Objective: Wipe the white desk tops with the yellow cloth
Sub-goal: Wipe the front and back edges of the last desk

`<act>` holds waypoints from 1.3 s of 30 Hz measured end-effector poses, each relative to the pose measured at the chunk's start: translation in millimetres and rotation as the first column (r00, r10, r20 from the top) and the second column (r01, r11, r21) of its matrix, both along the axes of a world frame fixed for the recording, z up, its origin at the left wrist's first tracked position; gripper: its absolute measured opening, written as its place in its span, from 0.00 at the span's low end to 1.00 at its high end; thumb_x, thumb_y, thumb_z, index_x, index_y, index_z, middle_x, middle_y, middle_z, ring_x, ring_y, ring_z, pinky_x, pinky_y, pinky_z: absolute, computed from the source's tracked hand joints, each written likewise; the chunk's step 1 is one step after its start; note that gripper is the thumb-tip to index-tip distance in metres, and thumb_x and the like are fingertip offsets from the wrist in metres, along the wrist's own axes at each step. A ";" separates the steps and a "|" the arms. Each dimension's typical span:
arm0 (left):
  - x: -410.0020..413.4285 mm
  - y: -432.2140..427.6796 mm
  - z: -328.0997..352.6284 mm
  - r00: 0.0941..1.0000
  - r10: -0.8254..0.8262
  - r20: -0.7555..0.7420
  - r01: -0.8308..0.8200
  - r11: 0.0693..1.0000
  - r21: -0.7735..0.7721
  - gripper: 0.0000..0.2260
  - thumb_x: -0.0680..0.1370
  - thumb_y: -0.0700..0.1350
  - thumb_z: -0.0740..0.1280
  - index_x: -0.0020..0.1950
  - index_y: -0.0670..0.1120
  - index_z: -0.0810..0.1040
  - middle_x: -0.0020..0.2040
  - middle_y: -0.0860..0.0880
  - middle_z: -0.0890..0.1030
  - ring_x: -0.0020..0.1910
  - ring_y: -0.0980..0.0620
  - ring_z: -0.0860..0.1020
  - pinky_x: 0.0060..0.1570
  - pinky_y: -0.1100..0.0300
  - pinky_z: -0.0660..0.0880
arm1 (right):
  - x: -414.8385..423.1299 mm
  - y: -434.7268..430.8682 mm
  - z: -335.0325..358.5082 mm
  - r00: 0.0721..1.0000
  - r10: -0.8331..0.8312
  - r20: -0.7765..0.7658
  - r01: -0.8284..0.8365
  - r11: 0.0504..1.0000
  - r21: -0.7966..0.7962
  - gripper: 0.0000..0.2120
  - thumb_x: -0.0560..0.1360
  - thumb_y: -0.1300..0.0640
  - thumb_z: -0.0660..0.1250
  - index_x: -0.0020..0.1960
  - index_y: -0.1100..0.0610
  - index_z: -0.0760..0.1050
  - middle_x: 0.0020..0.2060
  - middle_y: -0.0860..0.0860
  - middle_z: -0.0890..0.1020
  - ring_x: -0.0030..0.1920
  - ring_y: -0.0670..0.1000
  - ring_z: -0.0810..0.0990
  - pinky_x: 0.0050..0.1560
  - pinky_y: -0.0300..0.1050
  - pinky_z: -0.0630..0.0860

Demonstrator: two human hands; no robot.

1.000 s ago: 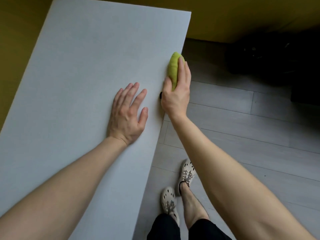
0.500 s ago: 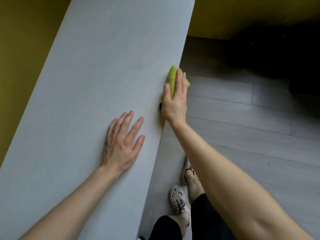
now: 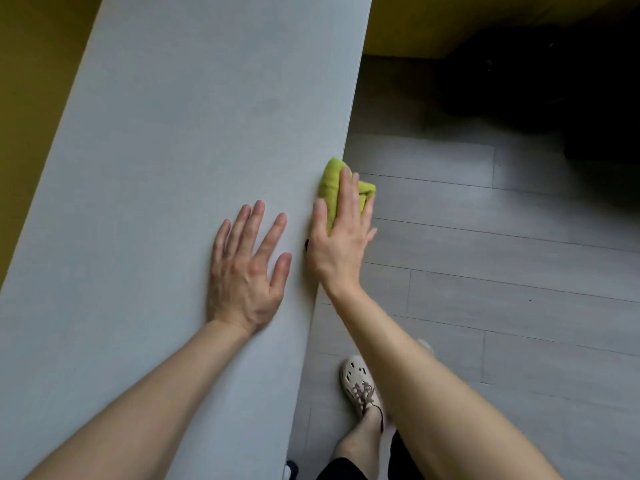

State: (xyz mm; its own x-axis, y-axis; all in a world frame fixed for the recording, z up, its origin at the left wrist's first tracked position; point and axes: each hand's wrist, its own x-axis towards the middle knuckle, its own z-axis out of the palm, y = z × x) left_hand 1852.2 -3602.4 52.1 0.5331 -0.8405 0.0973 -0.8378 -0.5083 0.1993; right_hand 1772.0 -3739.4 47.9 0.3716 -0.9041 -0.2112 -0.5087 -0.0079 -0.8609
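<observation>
A long white desk top [image 3: 173,168] fills the left half of the view and runs from 7 o'clock up to 12 o'clock. Its right edge goes down through the middle of the picture.

The yellow cloth [image 3: 330,181] is bunched on this right edge, a little above the centre of the view. One part of it lies on the desk surface and another part sticks out over the floor [image 3: 485,271] toward 3 o'clock.

The right hand [image 3: 341,240] lies on the cloth from the 6 o'clock side and presses it against the edge. Its fingers are straight and close together and point to 12 o'clock. The thumb rests on the desk side, and the outer fingers reach past the edge. How the cloth is held under the palm I cannot tell.

The left hand [image 3: 246,271] is flat on the desk top, at 8 o'clock from the cloth and just beside the right hand, but apart from it. Its fingers are spread and point to 12 o'clock, and it holds nothing.

The floor is of grey planks. On it, at 6 o'clock from the right hand, stands a foot in a pale shoe [image 3: 356,379] with holes. A yellow wall [image 3: 31,98] shows at 9 o'clock, along the left side of the desk. At 1 o'clock there is a dark shape [image 3: 554,81] that is too dim to tell.
</observation>
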 end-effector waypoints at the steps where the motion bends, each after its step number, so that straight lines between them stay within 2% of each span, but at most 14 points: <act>1: 0.0 0.3 0.1 1.000 0.002 -0.001 -0.002 1.000 0.000 0.27 0.87 0.56 0.58 0.86 0.54 0.66 0.88 0.46 0.60 0.88 0.46 0.57 0.84 0.38 0.56 | 15.1 -23.9 -2.9 0.999 -0.020 -0.026 0.020 0.999 -0.027 0.32 0.85 0.39 0.56 0.87 0.37 0.52 0.87 0.37 0.54 0.88 0.52 0.42 0.78 0.83 0.42; 4: 0.0 0.4 -0.9 1.000 0.013 -0.010 -0.013 1.000 -0.001 0.27 0.86 0.56 0.59 0.86 0.54 0.66 0.88 0.46 0.60 0.88 0.46 0.57 0.85 0.38 0.56 | 36.2 -61.3 -7.9 0.992 -0.027 -0.125 0.014 0.995 -0.102 0.36 0.82 0.42 0.60 0.88 0.40 0.52 0.87 0.42 0.57 0.88 0.53 0.41 0.77 0.84 0.39; 6: 0.2 1.6 -0.6 1.000 0.011 -0.010 -0.011 1.000 -0.010 0.27 0.87 0.56 0.59 0.86 0.54 0.67 0.88 0.46 0.60 0.88 0.46 0.57 0.84 0.37 0.57 | 28.0 -44.4 -5.0 0.993 -0.036 -0.112 0.024 0.993 -0.113 0.37 0.83 0.43 0.61 0.88 0.44 0.52 0.87 0.45 0.58 0.88 0.51 0.42 0.80 0.79 0.39; 8: 0.4 1.3 -0.7 1.000 0.004 -0.005 -0.004 1.000 -0.020 0.27 0.87 0.56 0.59 0.86 0.53 0.67 0.88 0.46 0.60 0.88 0.45 0.58 0.84 0.37 0.58 | 4.0 -4.0 1.6 1.000 -0.009 0.010 0.010 0.998 -0.056 0.35 0.85 0.45 0.60 0.89 0.48 0.52 0.87 0.47 0.57 0.88 0.48 0.46 0.85 0.69 0.45; 11: -0.4 0.5 -1.1 1.000 0.006 -0.001 -0.006 1.000 -0.025 0.27 0.87 0.56 0.60 0.86 0.53 0.66 0.88 0.46 0.60 0.88 0.45 0.58 0.84 0.36 0.58 | -41.2 44.5 2.2 0.983 0.135 0.128 -0.133 0.991 -0.021 0.31 0.88 0.49 0.58 0.88 0.51 0.53 0.88 0.46 0.54 0.87 0.46 0.50 0.86 0.58 0.54; 13: -0.1 0.2 -1.1 1.000 0.006 0.007 -0.005 1.000 -0.026 0.27 0.87 0.56 0.61 0.86 0.53 0.66 0.88 0.46 0.60 0.88 0.45 0.58 0.84 0.37 0.58 | -44.0 23.7 -0.7 0.968 0.204 0.146 -0.195 0.978 -0.072 0.29 0.88 0.51 0.59 0.88 0.48 0.56 0.87 0.46 0.55 0.87 0.47 0.53 0.85 0.55 0.58; 16: 0.0 0.3 -0.5 1.000 0.007 0.007 -0.007 1.000 -0.028 0.27 0.87 0.55 0.60 0.86 0.54 0.66 0.88 0.46 0.60 0.88 0.45 0.58 0.84 0.38 0.56 | -1.4 -42.0 3.1 0.975 0.154 0.160 -0.156 0.988 -0.002 0.30 0.86 0.52 0.64 0.86 0.43 0.60 0.87 0.48 0.55 0.85 0.46 0.55 0.76 0.37 0.62; 19: 0.1 -0.9 -1.4 1.000 0.008 0.013 -0.008 1.000 -0.023 0.27 0.86 0.56 0.60 0.86 0.54 0.66 0.88 0.46 0.60 0.88 0.46 0.58 0.84 0.38 0.56 | 21.0 -64.1 3.5 0.980 0.069 0.188 -0.065 0.998 -0.025 0.31 0.85 0.51 0.64 0.86 0.43 0.59 0.84 0.45 0.64 0.82 0.47 0.63 0.76 0.51 0.69; 21: -0.4 -0.2 -1.9 1.000 0.006 0.020 -0.005 1.000 -0.024 0.27 0.87 0.56 0.59 0.86 0.54 0.67 0.88 0.46 0.61 0.88 0.45 0.58 0.84 0.37 0.57 | -1.5 -17.3 6.5 0.980 -0.003 0.201 -0.011 0.998 0.064 0.33 0.86 0.52 0.63 0.87 0.42 0.56 0.83 0.42 0.65 0.80 0.46 0.67 0.73 0.52 0.72; 25: 0.3 -1.0 -2.9 1.000 -0.002 0.030 0.003 0.999 -0.039 0.27 0.87 0.55 0.60 0.86 0.52 0.67 0.88 0.45 0.61 0.88 0.45 0.59 0.83 0.36 0.58 | -66.6 91.7 5.6 0.970 0.127 0.209 -0.128 0.992 -0.007 0.34 0.85 0.56 0.63 0.88 0.52 0.55 0.86 0.47 0.60 0.86 0.48 0.58 0.84 0.58 0.61; 29: -0.6 -1.4 -3.2 0.999 0.005 0.036 -0.004 1.000 -0.029 0.27 0.87 0.56 0.59 0.86 0.53 0.66 0.88 0.46 0.61 0.88 0.45 0.58 0.84 0.37 0.57 | -20.5 7.5 1.7 0.967 0.132 0.219 -0.130 0.991 -0.021 0.33 0.85 0.53 0.61 0.88 0.53 0.56 0.86 0.49 0.60 0.86 0.49 0.56 0.85 0.57 0.58; 33: 0.6 -2.0 -3.7 1.000 0.006 0.028 -0.006 1.000 -0.021 0.27 0.87 0.56 0.58 0.86 0.54 0.66 0.88 0.46 0.60 0.88 0.45 0.58 0.85 0.38 0.55 | 27.7 -77.6 3.7 0.986 0.080 0.147 -0.079 0.997 -0.008 0.33 0.86 0.47 0.61 0.88 0.47 0.54 0.85 0.46 0.63 0.83 0.49 0.64 0.80 0.60 0.67; 35: 1.3 -1.6 -3.2 1.000 0.008 0.027 -0.008 1.000 -0.022 0.26 0.87 0.56 0.58 0.86 0.54 0.66 0.88 0.46 0.61 0.88 0.45 0.58 0.85 0.38 0.56 | 14.6 -48.5 5.9 0.980 0.052 0.192 -0.055 0.998 0.007 0.33 0.86 0.48 0.60 0.88 0.48 0.55 0.85 0.47 0.63 0.83 0.48 0.64 0.81 0.59 0.67; 39: 0.7 -1.3 -3.7 1.000 0.000 0.028 0.001 0.999 -0.033 0.26 0.87 0.55 0.59 0.86 0.53 0.67 0.88 0.46 0.61 0.88 0.45 0.58 0.84 0.38 0.56 | -74.0 104.6 6.8 0.970 0.105 0.218 -0.116 0.993 0.034 0.33 0.86 0.56 0.62 0.88 0.52 0.54 0.87 0.48 0.57 0.87 0.47 0.54 0.85 0.57 0.58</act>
